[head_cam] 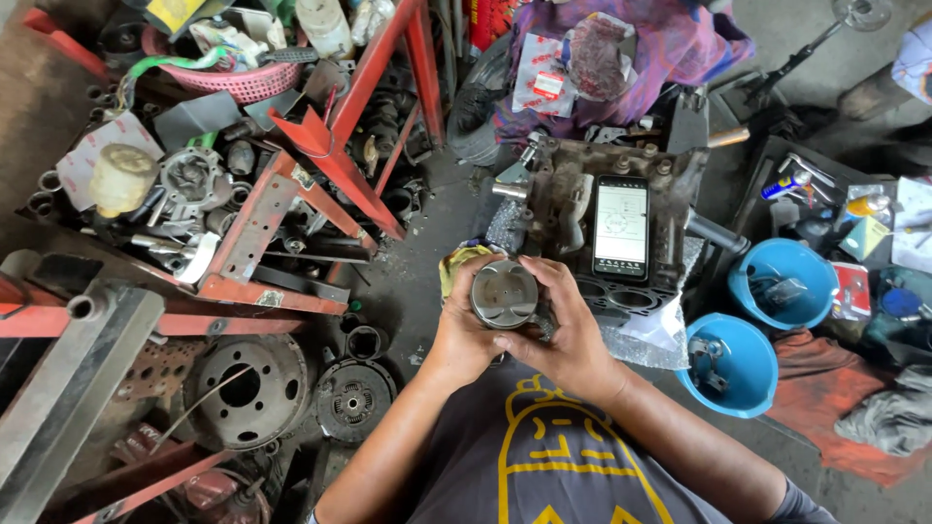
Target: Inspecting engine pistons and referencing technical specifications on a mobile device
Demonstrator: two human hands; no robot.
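Both my hands hold a round grey metal piston (504, 292) in front of my chest, its crown facing up. My left hand (459, 335) cups it from the left and below, with a yellow rag (454, 263) bunched behind the fingers. My right hand (558, 330) wraps it from the right, thumb across the lower edge. Just beyond stands a dirty engine block (573, 199) with a lit phone (620, 226) lying on top of it.
A red metal rack (320, 170) full of engine parts fills the left. A brake drum (248, 388) and clutch disc (352, 399) lie on the floor at lower left. Two blue bowls (752, 335) with small parts sit right, beside an orange cloth (825, 388).
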